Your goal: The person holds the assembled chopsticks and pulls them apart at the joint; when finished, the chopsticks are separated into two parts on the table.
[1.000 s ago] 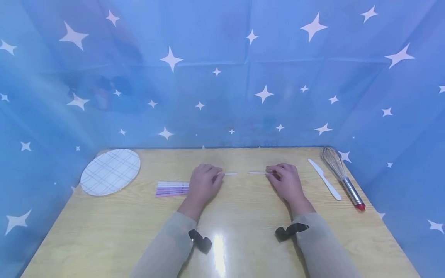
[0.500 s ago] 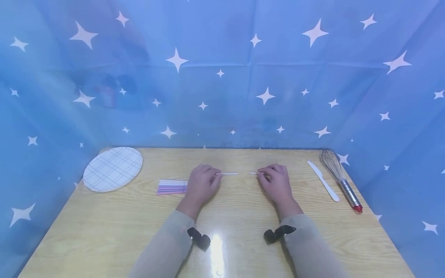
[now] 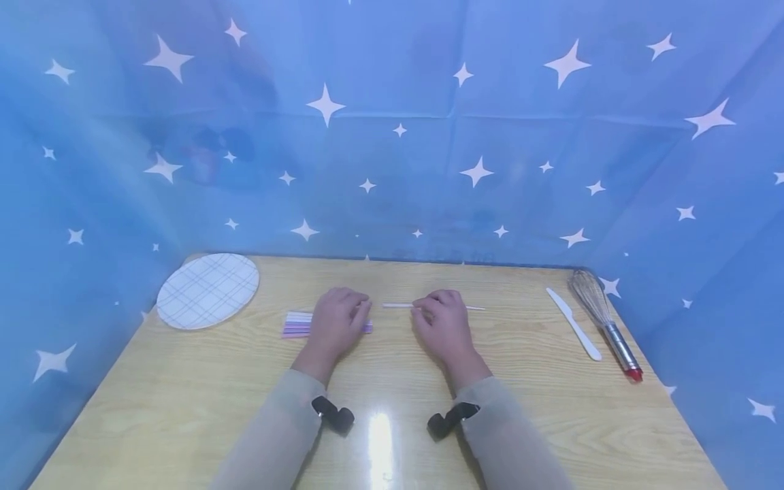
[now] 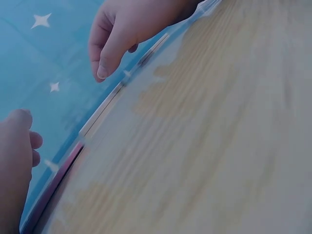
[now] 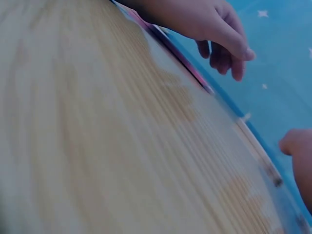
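Note:
Two slim white sticks lie end to end with a small gap; the left wrist view shows the left stick (image 4: pixel 101 109) and the right stick (image 4: pixel 155 48). My right hand (image 3: pixel 444 323) is over their middle in the head view, covering the gap. Its thumb and index fingertips (image 4: pixel 101 73) show above the sticks, apart from them and holding nothing. My left hand (image 3: pixel 337 327) is over a flat row of white, purple and pink sticks (image 3: pixel 297 325), hiding its middle. The left hand's fingers (image 5: pixel 222 61) hang loosely curled, with nothing held.
A round white plate with a checked line pattern (image 3: pixel 208 291) lies at the table's back left. On the right are a white knife (image 3: pixel 574 325) and a whisk (image 3: pixel 612 327) with a red end. A blue star-printed curtain (image 3: pixel 392 156) hangs behind the table.
My right hand has let go of the right white stick and moved left over the gap. My left hand has left the left stick and moved left over the coloured sticks.

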Motion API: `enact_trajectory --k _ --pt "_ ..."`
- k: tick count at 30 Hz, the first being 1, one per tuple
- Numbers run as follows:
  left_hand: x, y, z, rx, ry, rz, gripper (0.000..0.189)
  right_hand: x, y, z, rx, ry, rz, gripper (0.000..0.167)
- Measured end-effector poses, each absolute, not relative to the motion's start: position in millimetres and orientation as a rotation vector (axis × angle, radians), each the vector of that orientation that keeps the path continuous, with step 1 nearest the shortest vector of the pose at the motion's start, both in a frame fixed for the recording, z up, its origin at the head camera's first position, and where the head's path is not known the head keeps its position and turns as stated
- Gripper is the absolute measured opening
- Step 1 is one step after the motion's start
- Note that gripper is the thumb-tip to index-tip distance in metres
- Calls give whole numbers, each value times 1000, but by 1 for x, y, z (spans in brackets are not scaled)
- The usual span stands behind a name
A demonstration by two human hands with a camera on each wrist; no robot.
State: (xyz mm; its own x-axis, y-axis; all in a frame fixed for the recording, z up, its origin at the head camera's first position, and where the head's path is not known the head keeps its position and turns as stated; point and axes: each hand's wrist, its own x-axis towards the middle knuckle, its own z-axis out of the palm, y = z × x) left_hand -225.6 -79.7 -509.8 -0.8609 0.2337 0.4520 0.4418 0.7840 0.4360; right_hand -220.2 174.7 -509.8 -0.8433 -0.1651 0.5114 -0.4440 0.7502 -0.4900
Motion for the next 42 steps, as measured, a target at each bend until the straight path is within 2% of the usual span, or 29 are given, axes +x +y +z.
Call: enact_trajectory --k 18,27,42 --pt "-221 -171 -524 -368 -2554 -831 29 -221 91 -510 526 -2673 776 21" --pt "-223 -181 -525 -485 -2668 -858 21 -215 79 -512 487 -2737 798 18" --pt "-216 -195 -527 -432 -2686 -854 18 -216 63 -516 469 -2758 907 15"
